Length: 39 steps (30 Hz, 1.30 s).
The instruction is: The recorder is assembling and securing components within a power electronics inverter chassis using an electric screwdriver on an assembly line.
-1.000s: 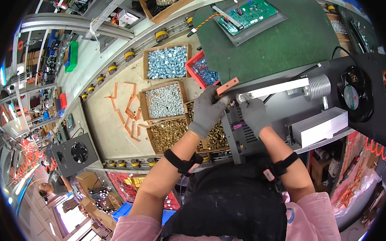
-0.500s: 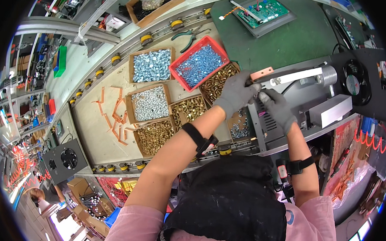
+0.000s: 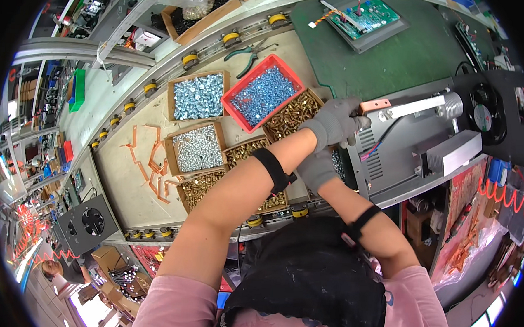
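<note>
My left hand [image 3: 338, 123], in a grey glove, is closed with its fingertips at the left end of a short copper bar [image 3: 375, 105] with holes. The bar sits beside the end of a white bar [image 3: 413, 107] over the dark metal chassis [image 3: 394, 152]. Small parts among those fingers are too small to make out. My right hand [image 3: 319, 169], also gloved, lies below the left one, over the box of small nuts [image 3: 337, 162]. Its fingers are hidden behind my left hand and wrist.
A red tray [image 3: 265, 93] of screws stands among cardboard boxes of silver fasteners [image 3: 198, 95] and brass-coloured screws [image 3: 293, 113]. Pliers [image 3: 246, 59], bent copper strips [image 3: 154, 164] and a green circuit board [image 3: 370, 19] lie around. A finned heat sink [image 3: 452, 151] and fan [image 3: 480, 111] are at right.
My right hand has drawn back from the left hand, down and leftward to the nut box. The left hand and copper bar have shifted slightly right. The view has shifted a little too.
</note>
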Each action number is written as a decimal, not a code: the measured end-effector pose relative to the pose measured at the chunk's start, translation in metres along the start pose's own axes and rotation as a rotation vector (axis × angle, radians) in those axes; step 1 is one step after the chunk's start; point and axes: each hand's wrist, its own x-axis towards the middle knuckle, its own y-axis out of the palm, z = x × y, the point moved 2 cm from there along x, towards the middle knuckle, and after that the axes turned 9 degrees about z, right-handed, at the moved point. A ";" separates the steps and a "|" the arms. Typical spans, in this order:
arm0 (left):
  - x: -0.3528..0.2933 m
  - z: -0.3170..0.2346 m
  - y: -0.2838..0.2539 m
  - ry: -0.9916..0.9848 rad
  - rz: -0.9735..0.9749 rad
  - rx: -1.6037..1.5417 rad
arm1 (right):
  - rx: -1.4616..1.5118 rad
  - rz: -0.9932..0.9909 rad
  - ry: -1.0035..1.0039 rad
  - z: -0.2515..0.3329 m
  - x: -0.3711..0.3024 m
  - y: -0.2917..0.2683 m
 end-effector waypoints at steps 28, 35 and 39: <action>-0.022 0.028 0.039 0.423 -0.189 0.269 | 0.922 -0.755 0.067 -0.101 -0.151 -0.126; -0.023 0.018 0.057 0.262 -0.354 0.373 | 0.618 -0.613 0.020 -0.115 -0.146 -0.154; -0.025 0.016 0.065 0.220 -0.425 0.356 | 0.429 -0.521 0.044 -0.116 -0.146 -0.160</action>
